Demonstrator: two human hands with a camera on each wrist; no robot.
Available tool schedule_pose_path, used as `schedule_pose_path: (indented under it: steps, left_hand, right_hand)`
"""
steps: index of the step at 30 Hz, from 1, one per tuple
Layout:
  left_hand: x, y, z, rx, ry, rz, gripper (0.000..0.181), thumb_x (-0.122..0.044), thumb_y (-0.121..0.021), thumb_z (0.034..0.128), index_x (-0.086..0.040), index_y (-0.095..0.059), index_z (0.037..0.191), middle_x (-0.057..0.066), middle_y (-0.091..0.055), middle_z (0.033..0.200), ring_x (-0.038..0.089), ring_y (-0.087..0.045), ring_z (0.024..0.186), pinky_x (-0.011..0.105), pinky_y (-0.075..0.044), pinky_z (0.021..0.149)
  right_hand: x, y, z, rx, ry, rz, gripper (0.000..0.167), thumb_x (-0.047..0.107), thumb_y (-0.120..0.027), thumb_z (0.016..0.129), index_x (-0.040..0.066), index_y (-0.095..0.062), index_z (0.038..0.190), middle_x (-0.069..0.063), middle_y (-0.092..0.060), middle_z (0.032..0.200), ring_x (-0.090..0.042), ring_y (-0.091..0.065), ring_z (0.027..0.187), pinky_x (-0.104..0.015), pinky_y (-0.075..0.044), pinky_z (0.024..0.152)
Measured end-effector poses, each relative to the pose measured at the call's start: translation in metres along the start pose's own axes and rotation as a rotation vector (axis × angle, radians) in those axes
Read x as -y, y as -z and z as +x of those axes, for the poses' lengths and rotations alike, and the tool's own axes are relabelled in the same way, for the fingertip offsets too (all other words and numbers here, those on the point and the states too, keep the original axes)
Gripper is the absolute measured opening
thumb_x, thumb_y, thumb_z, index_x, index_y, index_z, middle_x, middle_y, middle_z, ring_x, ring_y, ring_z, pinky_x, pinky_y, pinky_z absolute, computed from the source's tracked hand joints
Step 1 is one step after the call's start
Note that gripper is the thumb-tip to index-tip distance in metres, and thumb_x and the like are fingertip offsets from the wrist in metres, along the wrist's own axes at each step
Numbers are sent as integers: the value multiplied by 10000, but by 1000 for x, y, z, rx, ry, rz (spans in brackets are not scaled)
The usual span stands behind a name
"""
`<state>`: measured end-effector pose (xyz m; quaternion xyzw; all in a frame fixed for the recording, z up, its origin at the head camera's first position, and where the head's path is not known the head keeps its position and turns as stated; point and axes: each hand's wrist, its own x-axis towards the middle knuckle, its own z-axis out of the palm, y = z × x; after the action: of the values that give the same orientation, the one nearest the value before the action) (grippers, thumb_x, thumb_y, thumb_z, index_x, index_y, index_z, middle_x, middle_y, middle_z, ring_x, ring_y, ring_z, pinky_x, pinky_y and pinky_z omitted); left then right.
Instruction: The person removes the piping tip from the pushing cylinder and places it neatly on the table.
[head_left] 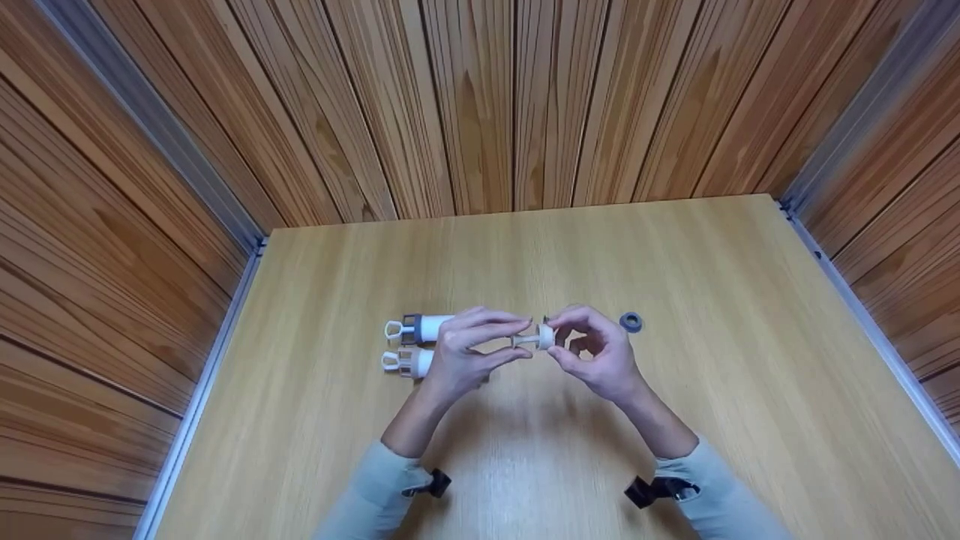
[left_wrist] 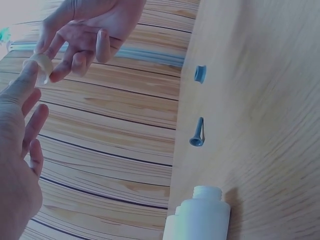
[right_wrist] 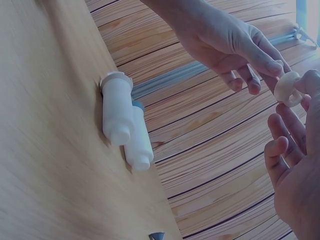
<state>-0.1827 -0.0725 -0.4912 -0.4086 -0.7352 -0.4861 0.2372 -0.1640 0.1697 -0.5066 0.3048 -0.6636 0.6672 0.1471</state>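
Between both hands, above the table, is a white ring-shaped cap [head_left: 547, 337] with a thin pale stem [head_left: 527, 340] extending to its left. My right hand [head_left: 600, 356] pinches the cap between thumb and fingers. With fairly straight fingers, my left hand [head_left: 472, 349] pinches the flared stem end. In the left wrist view, a fingertip meets the pale cap [left_wrist: 44, 66]; its thumb is hidden there. The right wrist view shows the cap [right_wrist: 286, 88] as a rounded ring between the two hands' fingertips.
Two white plastic cylinders lie left, one with a dark collar [head_left: 411, 328], one with a beige collar [head_left: 406, 363]; both carry loop handles. A dark grey ring [head_left: 631, 322] lies at right. The left wrist view shows a grey funnel-like piece [left_wrist: 197, 137] and a threaded neck [left_wrist: 207, 192].
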Motion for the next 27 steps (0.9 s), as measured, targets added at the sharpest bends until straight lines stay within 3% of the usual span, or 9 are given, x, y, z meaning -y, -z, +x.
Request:
schedule_pose_path:
  steps: [10, 16, 21, 27]
  left_hand:
    - [1, 5, -10, -57, 69, -81, 340, 59, -954, 824, 15, -861, 1149, 141, -797, 987, 271, -766, 874, 251, -649, 831]
    - [2, 5, -13, -64, 92, -100, 234, 68, -913, 861, -12, -867, 1076, 125, -806, 955, 257, -770, 852, 286, -662, 815]
    - [-1, 5, -15, -74, 137, -90, 169, 58, -904, 854, -42, -846, 977, 101, -808, 924, 241, -766, 852, 266, -642, 804]
    - [-1, -2, -17, -54, 197, -114, 148, 35, -885, 872, -64, -835, 970, 89, -828, 945, 224, -780, 886, 255, -628, 840]
  right_hand:
    - [-3, 7, -4, -25, -18, -41, 348, -275, -714, 842, -143, -663, 1160, 172, -750, 1121, 7, -692, 902, -120, -536, 651]
    - [-6, 8, -6, -31, -16, -36, 348, -282, -710, 837, -152, -661, 1156, 168, -757, 1129, 9, -694, 904, -116, -537, 646]
    - [-5, 8, -7, -44, -27, -25, 346, -295, -705, 824, -167, -652, 1141, 179, -752, 1120, 22, -688, 903, -106, -523, 639]
    - [-8, 12, -11, -35, -48, -47, 346, -284, -718, 834, -158, -662, 1152, 169, -751, 1113, 9, -690, 899, -113, -522, 636]
